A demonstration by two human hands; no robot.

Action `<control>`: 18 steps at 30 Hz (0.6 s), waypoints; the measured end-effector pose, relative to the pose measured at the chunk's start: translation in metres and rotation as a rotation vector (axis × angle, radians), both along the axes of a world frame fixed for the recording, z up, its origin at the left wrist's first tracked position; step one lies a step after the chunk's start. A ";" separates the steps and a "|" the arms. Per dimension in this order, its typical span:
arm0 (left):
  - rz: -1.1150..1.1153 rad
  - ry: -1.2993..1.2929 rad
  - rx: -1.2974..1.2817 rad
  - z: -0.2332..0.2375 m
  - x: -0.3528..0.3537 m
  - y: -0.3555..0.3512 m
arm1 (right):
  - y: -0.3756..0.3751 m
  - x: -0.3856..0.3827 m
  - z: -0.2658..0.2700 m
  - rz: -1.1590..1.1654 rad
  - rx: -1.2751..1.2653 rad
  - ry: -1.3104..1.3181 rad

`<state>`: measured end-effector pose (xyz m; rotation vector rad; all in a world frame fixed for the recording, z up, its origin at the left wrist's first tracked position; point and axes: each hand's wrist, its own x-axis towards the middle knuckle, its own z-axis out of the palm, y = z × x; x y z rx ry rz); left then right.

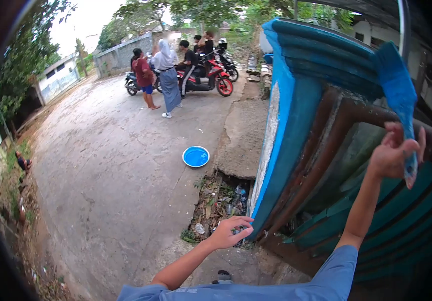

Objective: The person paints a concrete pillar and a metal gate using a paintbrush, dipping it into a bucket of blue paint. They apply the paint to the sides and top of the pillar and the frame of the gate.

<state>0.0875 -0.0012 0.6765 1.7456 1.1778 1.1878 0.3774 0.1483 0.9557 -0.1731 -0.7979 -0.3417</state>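
My right hand [399, 153] grips the handle of a blue paintbrush [397, 83], raised at the right. Its blue-coated bristles point up beside the top moulding of a pillar [326, 55], which is painted blue in lighter and darker shades. Lower down, near the pillar's bottom edge, my left hand [232, 232] hangs with its fingers apart and nothing in it. A round basin [196, 156] with a pale rim and blue paint inside sits on the concrete ahead.
Several people stand by parked motorbikes [211, 80] at the back. Another person [24, 163] sits at the far left. An open drain [221, 200] with leaves and litter lies beside the pillar. Green metal panels [376, 220] stand at the right.
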 end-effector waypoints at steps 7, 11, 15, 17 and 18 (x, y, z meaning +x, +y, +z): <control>-0.032 -0.022 0.002 -0.025 0.007 -0.010 | -0.046 -0.005 -0.023 0.413 -0.064 -0.141; -0.076 -0.084 0.061 -0.031 0.011 -0.011 | -0.056 0.001 -0.039 0.591 -0.122 -0.312; -0.096 -0.082 -0.010 -0.027 0.007 -0.017 | -0.095 0.001 -0.039 0.788 -0.163 -0.641; -0.117 -0.050 -0.024 -0.024 0.006 -0.017 | -0.115 -0.004 -0.041 0.843 -0.203 -0.691; -0.131 -0.032 -0.031 -0.023 0.007 -0.018 | -0.126 -0.006 -0.039 0.901 -0.240 -0.737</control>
